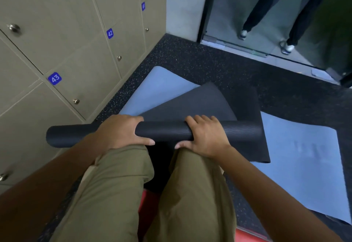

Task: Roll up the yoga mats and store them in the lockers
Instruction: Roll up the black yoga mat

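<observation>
Nearest: 2 knees in olive trousers point(118, 190), person crouched or seated low, something red point(147, 201) showing between and below the legs.

Just past the knees: a black yoga mat point(163, 130), partly rolled. The rolled part lies crosswise as a tight tube; its loose tail runs away from the person, flat on the floor.

Left hand point(119, 132) on the tube left of its middle, fingers curled over the top, thumb stretched along the near side. Grip wraps the roll. Right hand point(205, 137) on the tube right of middle, fingers over the top, thumb along the near side, grip likewise wrapped on the roll. The 2 thumbs point toward each other, apart.

Under the black mat: 1 blue mat point(163, 87), flat, unrolled, running toward the far corner where lockers meet wall. A 2nd blue mat point(304, 158) flat on the right, partly under the black tail.

Floor point(190, 59): dark speckled rubber.

Left side: beige lockers point(62, 38), doors closed, round metal knobs, blue number tags 43, 42, 41 from near to far.

Far right: a glass door point(253, 9); beyond it, a person's legs point(266, 3) in dark trousers and pale shoes.
</observation>
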Demonstrator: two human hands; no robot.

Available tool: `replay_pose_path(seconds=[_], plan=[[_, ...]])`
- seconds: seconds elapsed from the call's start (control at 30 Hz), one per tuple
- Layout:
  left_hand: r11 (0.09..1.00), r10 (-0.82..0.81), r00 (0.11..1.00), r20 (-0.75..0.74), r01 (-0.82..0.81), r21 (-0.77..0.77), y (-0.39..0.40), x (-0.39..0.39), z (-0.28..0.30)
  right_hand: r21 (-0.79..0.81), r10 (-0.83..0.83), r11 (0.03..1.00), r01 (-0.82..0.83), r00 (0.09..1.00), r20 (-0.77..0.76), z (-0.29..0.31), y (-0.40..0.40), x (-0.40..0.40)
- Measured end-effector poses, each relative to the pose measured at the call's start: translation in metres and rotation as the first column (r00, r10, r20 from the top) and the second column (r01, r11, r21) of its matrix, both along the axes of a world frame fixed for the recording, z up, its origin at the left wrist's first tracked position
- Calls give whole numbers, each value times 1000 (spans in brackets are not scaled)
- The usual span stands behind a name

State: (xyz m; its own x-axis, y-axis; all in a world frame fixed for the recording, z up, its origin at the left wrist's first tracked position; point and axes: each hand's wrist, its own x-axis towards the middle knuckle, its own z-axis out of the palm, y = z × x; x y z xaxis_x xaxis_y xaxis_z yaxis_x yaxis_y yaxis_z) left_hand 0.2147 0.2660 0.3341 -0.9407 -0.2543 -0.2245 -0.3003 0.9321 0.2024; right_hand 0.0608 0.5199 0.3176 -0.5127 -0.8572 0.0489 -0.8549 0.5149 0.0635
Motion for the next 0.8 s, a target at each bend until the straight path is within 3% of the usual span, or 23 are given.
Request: replay_pose_path(seconds=[0.1, 0.17, 0.33, 0.5, 0.8], plan=[[995, -6, 996, 86, -2, 96, -1, 0, 6, 44, 37, 998, -39, 998, 46, 11, -10, -8], [996, -25, 998, 54, 20, 86, -3, 1, 9, 53, 59, 997, -62, 997, 53, 18, -13, -12], [959, -141, 964, -224, 77, -273, -5, 13, 7, 24, 44, 999, -44, 999, -8, 46, -8, -24], [934, -200, 917, -345, 71, -351, -2, 6, 47, -41, -9, 999, 6, 997, -80, 87, 5, -22], [873, -393, 881, -264, 267, -408, 40, 48, 145, -91, -116, 990, 105, 985, -128, 172, 80, 66]])
